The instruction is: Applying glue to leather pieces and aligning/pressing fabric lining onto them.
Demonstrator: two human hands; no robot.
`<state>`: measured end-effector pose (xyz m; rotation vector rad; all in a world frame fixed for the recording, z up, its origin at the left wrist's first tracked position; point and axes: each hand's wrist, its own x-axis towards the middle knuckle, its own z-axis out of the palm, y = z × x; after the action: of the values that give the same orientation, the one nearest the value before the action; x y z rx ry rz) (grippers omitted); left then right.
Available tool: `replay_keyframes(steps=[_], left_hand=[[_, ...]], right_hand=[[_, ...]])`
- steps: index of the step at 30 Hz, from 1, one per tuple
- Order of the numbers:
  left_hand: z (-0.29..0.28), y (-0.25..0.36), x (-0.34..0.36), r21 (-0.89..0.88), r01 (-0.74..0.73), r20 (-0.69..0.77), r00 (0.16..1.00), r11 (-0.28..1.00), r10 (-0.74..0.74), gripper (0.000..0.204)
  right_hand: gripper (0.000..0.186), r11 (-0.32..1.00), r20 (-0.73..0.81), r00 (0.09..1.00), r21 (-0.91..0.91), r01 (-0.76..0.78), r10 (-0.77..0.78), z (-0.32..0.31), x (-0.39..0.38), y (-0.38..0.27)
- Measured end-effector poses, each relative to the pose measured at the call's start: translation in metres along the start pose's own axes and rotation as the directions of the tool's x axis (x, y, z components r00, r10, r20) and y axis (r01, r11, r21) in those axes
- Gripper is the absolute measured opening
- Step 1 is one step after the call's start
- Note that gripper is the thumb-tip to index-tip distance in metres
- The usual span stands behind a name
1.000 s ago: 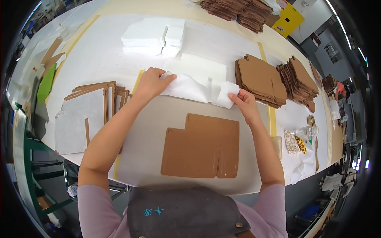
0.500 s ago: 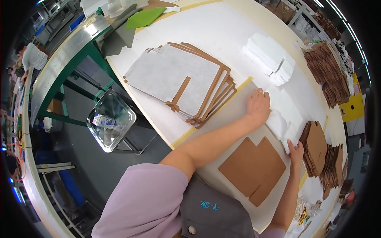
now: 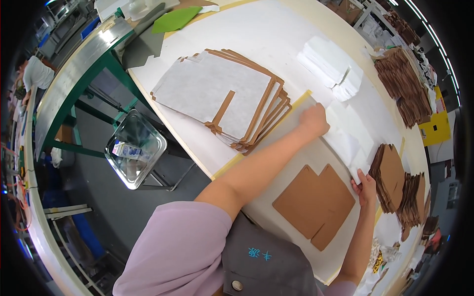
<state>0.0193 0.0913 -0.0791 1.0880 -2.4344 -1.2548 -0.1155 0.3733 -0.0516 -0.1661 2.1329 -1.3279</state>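
My left hand [image 3: 315,120] is curled at the far corner of a thin white sheet [image 3: 345,130], its fingers closed over the edge. At the sheet's near end, my right hand [image 3: 364,188] pinches the other corner between thumb and fingers. The sheet lies to the right of a brown cut piece [image 3: 314,207], which rests flat on a grey work surface [image 3: 269,190] and has a notch and a slit. Another pile of white sheets [image 3: 330,61] lies beyond my left hand.
To the left, a fanned stack of brown pieces faced with white [image 3: 212,93] reaches near the table edge. Brown bundles [image 3: 387,177] stand at the right, with more brown stacks [image 3: 402,89] farther back. A clear lidded bin [image 3: 136,148] stands beside the table.
My left hand has drawn slightly back and its fingers have curled in at the sheet's corner. My right hand still holds the near corner. The whole view has shifted slightly.
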Motion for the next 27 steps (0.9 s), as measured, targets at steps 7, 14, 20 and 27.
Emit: replay_keyframes(steps=[7, 14, 20, 27], left_hand=[[-0.015, -0.013, -0.013, -0.331, -0.111, 0.023, 0.992, 0.937, 0.126, 0.064], [-0.047, -0.008, -0.032, -0.369, -0.064, 0.424, 0.876, 0.927, 0.229, 0.034], [-0.063, 0.002, -0.084, -0.289, -0.188, 0.376, 0.879, 0.939, 0.292, 0.022], [-0.071, -0.012, -0.173, -0.327, -0.374, 0.236, 0.857, 0.868, 0.459, 0.026]], right_hand=[[0.048, 0.991, -0.003, 0.997, 0.103, 0.081, -0.081, -0.021, -0.009, 0.019], [0.072, 0.963, 0.0, 0.963, 0.004, 0.268, -0.268, 0.012, -0.043, -0.007], [0.039, 0.921, 0.098, 0.933, -0.152, 0.358, -0.346, -0.007, -0.095, 0.012], [0.028, 0.911, -0.047, 0.934, -0.247, 0.331, -0.353, 0.013, -0.199, 0.041]])
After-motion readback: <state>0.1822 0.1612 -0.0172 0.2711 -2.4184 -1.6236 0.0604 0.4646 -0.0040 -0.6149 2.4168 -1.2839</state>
